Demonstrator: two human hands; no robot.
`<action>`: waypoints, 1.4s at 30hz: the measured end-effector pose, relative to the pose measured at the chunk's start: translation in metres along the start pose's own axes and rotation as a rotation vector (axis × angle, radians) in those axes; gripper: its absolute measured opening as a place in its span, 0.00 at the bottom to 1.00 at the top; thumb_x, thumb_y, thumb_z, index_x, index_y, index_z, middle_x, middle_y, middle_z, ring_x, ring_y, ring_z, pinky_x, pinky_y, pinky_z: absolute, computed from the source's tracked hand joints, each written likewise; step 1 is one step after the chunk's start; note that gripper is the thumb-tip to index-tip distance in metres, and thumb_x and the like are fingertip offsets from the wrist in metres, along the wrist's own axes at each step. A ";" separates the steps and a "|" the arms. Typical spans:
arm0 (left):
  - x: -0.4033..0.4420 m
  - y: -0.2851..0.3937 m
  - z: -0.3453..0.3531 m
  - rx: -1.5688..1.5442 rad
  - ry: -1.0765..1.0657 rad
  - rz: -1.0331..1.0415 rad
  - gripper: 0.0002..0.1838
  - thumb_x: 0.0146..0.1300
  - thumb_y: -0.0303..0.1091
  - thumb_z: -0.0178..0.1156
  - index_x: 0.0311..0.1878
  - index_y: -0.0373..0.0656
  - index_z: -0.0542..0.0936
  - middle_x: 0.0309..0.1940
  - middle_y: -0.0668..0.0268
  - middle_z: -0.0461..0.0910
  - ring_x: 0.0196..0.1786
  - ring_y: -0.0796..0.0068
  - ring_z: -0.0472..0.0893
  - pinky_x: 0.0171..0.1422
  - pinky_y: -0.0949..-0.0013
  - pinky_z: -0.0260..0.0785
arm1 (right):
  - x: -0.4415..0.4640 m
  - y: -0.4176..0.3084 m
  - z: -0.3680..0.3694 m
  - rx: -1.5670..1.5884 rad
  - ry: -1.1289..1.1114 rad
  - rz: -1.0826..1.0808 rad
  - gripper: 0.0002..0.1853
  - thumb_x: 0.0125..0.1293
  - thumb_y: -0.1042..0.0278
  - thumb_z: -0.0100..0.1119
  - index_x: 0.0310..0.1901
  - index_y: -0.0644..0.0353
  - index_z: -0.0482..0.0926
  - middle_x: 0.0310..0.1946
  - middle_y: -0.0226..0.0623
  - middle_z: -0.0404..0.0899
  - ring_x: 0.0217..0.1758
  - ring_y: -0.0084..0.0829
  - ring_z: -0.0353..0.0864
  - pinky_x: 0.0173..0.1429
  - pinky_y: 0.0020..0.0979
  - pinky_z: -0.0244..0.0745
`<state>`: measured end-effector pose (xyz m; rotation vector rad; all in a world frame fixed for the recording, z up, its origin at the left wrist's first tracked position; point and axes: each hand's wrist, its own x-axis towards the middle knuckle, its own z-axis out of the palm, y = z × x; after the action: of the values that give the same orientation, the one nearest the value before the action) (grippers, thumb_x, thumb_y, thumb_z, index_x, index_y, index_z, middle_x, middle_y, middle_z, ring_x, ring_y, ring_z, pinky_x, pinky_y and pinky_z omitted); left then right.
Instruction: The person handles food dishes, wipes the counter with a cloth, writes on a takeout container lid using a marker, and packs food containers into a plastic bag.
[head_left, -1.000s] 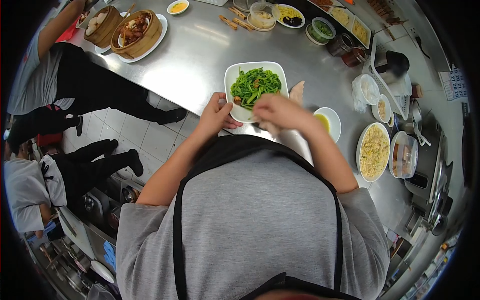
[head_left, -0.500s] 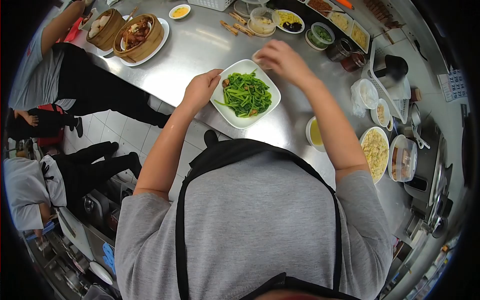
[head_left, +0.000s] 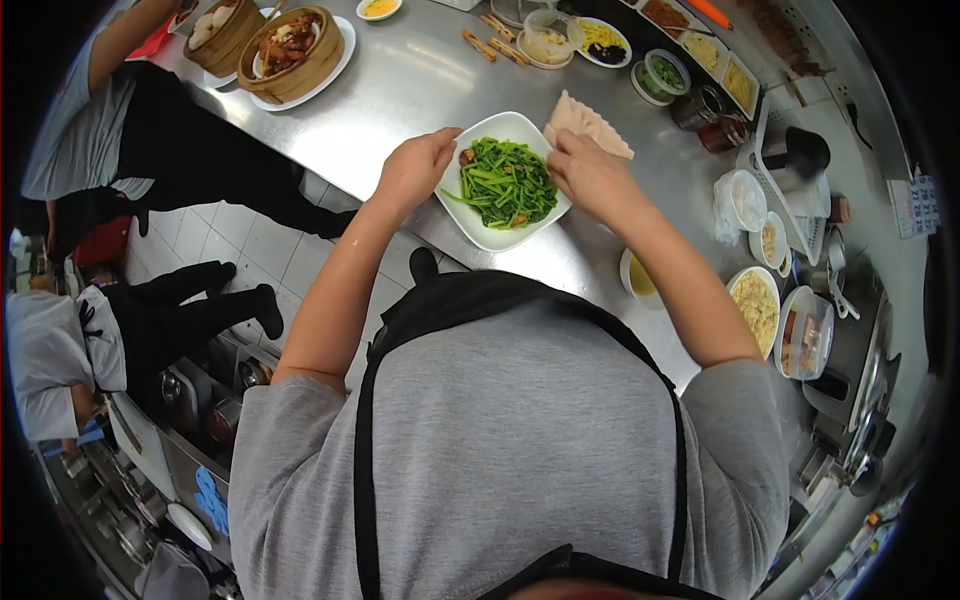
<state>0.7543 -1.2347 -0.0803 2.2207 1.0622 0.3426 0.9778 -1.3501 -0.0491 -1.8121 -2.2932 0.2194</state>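
Observation:
A white square dish of cooked leafy greens with small brown bits is over the steel counter in front of me. My left hand pinches its left rim between thumb and fingers. At the opposite rim, my right hand is closed with its fingertips on the edge; its thumb is hard to make out. Just beyond the right hand a pale pink cloth with a wavy edge lies spread on the counter, partly covered by that hand.
Bamboo steamers of food stand at the far left. Clothes pegs, tubs and a plate of yellow and black food lie at the back. A bowl of yellow liquid sits near my right forearm. Co-workers stand at left.
My right hand has come down from the dish's top corner to its right rim. The cloth, earlier bunched in that hand, now lies spread on the counter. My left hand keeps its hold.

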 end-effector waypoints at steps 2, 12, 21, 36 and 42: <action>0.000 -0.007 0.003 -0.003 0.037 0.002 0.15 0.62 0.35 0.46 0.49 0.47 0.76 0.36 0.53 0.79 0.41 0.54 0.78 0.46 0.58 0.69 | -0.011 -0.012 -0.008 0.077 -0.056 0.126 0.07 0.55 0.69 0.52 0.32 0.62 0.76 0.37 0.39 0.69 0.45 0.40 0.71 0.47 0.38 0.68; -0.044 -0.013 -0.001 -0.041 0.173 -0.136 0.13 0.59 0.32 0.48 0.46 0.42 0.75 0.32 0.53 0.79 0.34 0.55 0.80 0.40 0.57 0.71 | -0.024 -0.034 -0.003 0.617 -0.271 0.346 0.08 0.63 0.72 0.50 0.35 0.68 0.77 0.35 0.32 0.65 0.29 0.21 0.72 0.22 0.18 0.68; -0.088 0.008 0.013 -0.958 0.090 -0.411 0.22 0.63 0.35 0.50 0.54 0.30 0.59 0.20 0.56 0.76 0.16 0.70 0.78 0.20 0.67 0.71 | -0.041 -0.057 0.015 0.484 0.119 0.282 0.08 0.65 0.69 0.51 0.41 0.63 0.77 0.40 0.35 0.68 0.36 0.22 0.70 0.35 0.24 0.70; -0.079 -0.005 -0.014 -0.886 -0.406 -0.557 0.29 0.63 0.56 0.48 0.54 0.40 0.64 0.31 0.62 0.77 0.31 0.75 0.78 0.31 0.74 0.71 | -0.021 -0.079 -0.022 0.342 -0.164 0.356 0.07 0.56 0.70 0.52 0.30 0.64 0.78 0.33 0.44 0.71 0.39 0.44 0.74 0.44 0.40 0.69; -0.028 -0.019 -0.022 -0.794 -0.421 -0.446 0.23 0.66 0.47 0.43 0.54 0.37 0.63 0.27 0.61 0.76 0.22 0.77 0.77 0.24 0.76 0.70 | -0.008 -0.112 -0.007 0.018 -0.268 0.285 0.09 0.58 0.69 0.51 0.30 0.65 0.78 0.35 0.42 0.73 0.41 0.41 0.76 0.47 0.38 0.71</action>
<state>0.7147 -1.2376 -0.0743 1.2377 0.9326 0.0641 0.8763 -1.3838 -0.0150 -2.2148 -2.1730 0.5573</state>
